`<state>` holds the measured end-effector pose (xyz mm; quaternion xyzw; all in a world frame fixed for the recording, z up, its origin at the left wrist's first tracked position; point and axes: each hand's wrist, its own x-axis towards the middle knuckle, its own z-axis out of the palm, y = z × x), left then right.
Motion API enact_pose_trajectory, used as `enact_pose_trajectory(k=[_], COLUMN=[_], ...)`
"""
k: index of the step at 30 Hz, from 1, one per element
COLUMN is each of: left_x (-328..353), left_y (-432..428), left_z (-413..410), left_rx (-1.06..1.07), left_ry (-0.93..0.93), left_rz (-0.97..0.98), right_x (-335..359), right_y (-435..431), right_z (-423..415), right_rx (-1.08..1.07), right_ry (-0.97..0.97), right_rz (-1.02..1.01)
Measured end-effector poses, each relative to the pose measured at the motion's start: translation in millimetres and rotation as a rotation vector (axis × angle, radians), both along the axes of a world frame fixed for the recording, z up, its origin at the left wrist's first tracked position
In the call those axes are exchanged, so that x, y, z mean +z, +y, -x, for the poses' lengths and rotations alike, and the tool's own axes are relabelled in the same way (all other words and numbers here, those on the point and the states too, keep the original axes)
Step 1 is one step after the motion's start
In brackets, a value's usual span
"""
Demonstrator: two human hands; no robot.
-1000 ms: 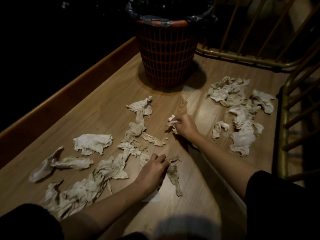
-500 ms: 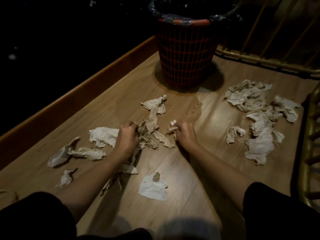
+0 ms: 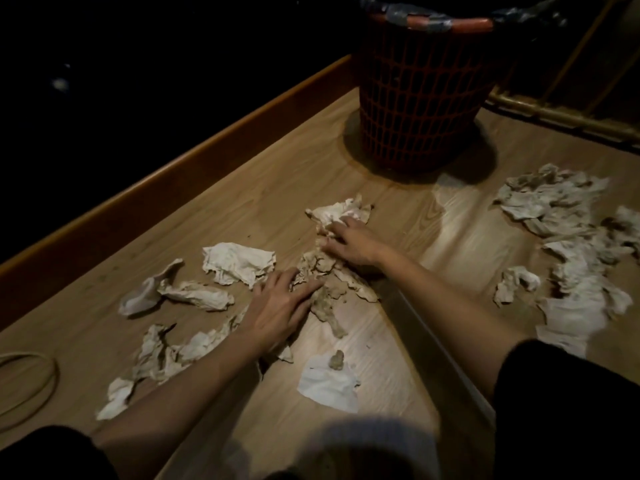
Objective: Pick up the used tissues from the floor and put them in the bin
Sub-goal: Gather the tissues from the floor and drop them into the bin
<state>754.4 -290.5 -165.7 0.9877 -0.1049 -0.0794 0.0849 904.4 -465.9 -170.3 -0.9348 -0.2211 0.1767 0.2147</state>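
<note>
An orange mesh bin (image 3: 419, 98) with a black liner stands upright at the far end of the wooden floor. Crumpled used tissues lie scattered in front of it. My left hand (image 3: 280, 306) lies with fingers spread on the edge of a dirty tissue clump (image 3: 325, 275) in the middle. My right hand (image 3: 349, 240) reaches past the clump, fingertips resting on a whiter tissue (image 3: 339, 211) nearer the bin. Neither hand has lifted anything. More tissues lie to the left (image 3: 239, 263), below the left arm (image 3: 166, 355), and flat near me (image 3: 329, 386).
A big heap of tissues (image 3: 561, 209) and a small one (image 3: 516, 282) lie to the right. A wooden skirting (image 3: 173, 181) borders the floor on the left, with darkness beyond. A brass-coloured railing (image 3: 554, 116) runs behind the bin. A cord loop (image 3: 31, 386) lies at far left.
My left hand came from the near tissues to the middle clump and now lies open on it. My right hand moved forward onto the whiter tissue. The view has moved closer.
</note>
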Motion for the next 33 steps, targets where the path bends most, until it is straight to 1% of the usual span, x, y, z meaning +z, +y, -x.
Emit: enact_pose_trajectory(k=[2, 4, 6, 8, 11, 14, 15, 17, 20, 21, 24, 26, 28, 29, 31, 33], left_x=[1.6, 5.0, 8.2, 10.3, 16.0, 24.5, 28.4, 34.2, 34.3, 32.1, 26.4, 26.0, 25.1, 23.9, 20.7, 18.8], left_y=[2.6, 0.5, -3.9, -6.0, -0.1, 16.0, 20.9, 27.5, 34.1, 36.7, 44.3, 46.8, 45.6, 44.1, 42.0, 42.9], left_z=[5.0, 9.5, 13.2, 13.4, 9.9, 2.8, 1.6, 3.4, 20.0, 28.2, 53.0, 69.8, 89.2, 99.4, 115.8, 123.3], left_rx=[-0.009, -0.018, 0.012, 0.05, 0.065, 0.114, 0.129, 0.136, 0.07, 0.039, -0.002, 0.055, 0.131, 0.164, 0.243, 0.291], left_ry=[0.02, -0.033, -0.066, -0.069, -0.082, -0.148, -0.167, -0.191, -0.153, -0.124, -0.085, -0.075, 0.014, 0.089, 0.234, 0.276], left_rz=[-0.062, -0.049, 0.034, 0.105, 0.149, 0.205, 0.213, 0.196, 0.146, 0.124, 0.065, 0.02, -0.111, -0.191, -0.244, -0.18], right_x=[-1.5, -6.1, -14.7, -20.2, -9.5, 8.0, 14.7, 27.5, 32.6, 29.6, 14.9, 2.2, -13.9, -19.7, -28.3, -30.9], right_y=[-4.7, -6.8, -7.2, -8.2, -6.3, -12.3, -16.5, -24.1, -22.4, -19.1, -12.5, -16.5, -25.0, -29.2, -35.0, -37.4], right_z=[30.8, 61.0, 82.4, 91.5, 79.1, 58.2, 55.3, 62.0, 100.4, 118.4, 177.4, 210.6, 231.7, 236.5, 234.0, 222.5], right_rx=[0.047, 0.034, -0.015, -0.056, -0.109, -0.381, -0.449, -0.486, -0.403, -0.355, -0.135, 0.043, 0.168, 0.193, 0.211, 0.234], right_ry=[-0.119, -0.239, -0.349, -0.367, -0.277, -0.079, -0.043, -0.012, 0.068, 0.05, -0.071, -0.176, -0.3, -0.33, -0.352, -0.351], right_rz=[0.035, 0.035, -0.052, -0.17, -0.255, -0.319, -0.36, -0.435, -0.452, -0.432, -0.376, -0.247, -0.079, -0.049, -0.115, -0.205])
